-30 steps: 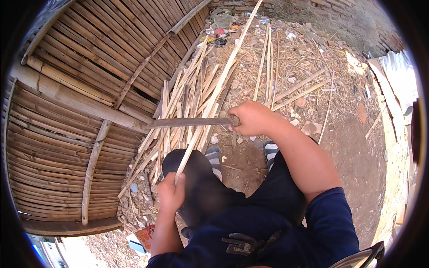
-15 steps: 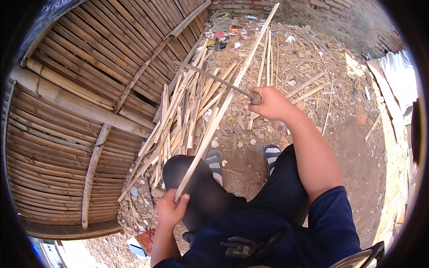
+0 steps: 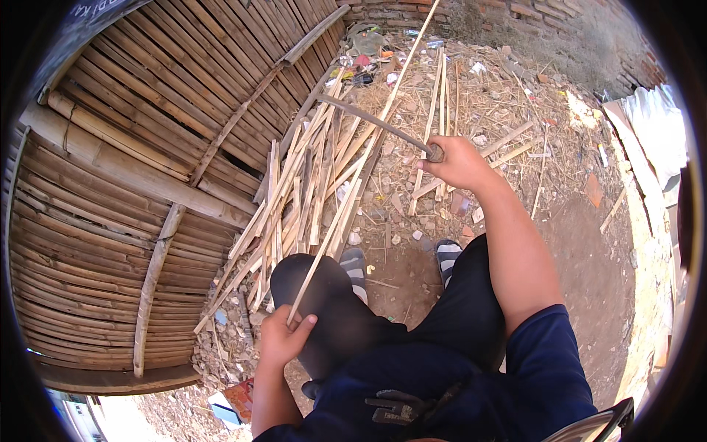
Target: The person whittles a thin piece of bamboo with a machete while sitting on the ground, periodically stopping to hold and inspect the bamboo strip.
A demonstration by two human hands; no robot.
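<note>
My left hand (image 3: 283, 340) is closed on the lower end of a long, pale bamboo strip (image 3: 308, 283), beside my left knee. The strip slants up and away past the knee toward the brick wall. In my right hand (image 3: 460, 163) is the round handle of a machete (image 3: 405, 135), its dark blade pointing left and slightly away. The blade crosses the strip around its middle; I cannot tell if they touch. Left of the blade and beyond my left foot lies a heap of split bamboo strips (image 3: 302, 195).
A bamboo slat wall (image 3: 110, 250) stands close on the left. A brick wall (image 3: 545, 18) closes off the far side. Straw, rubble and litter cover the far ground (image 3: 501, 96). A few more strips (image 3: 442, 96) lie beyond my right hand. My sandalled feet rest on bare dirt.
My right hand and the machete have shifted slightly right. The strip now looks narrower, and its far part has swung a little left. My left hand has barely moved.
</note>
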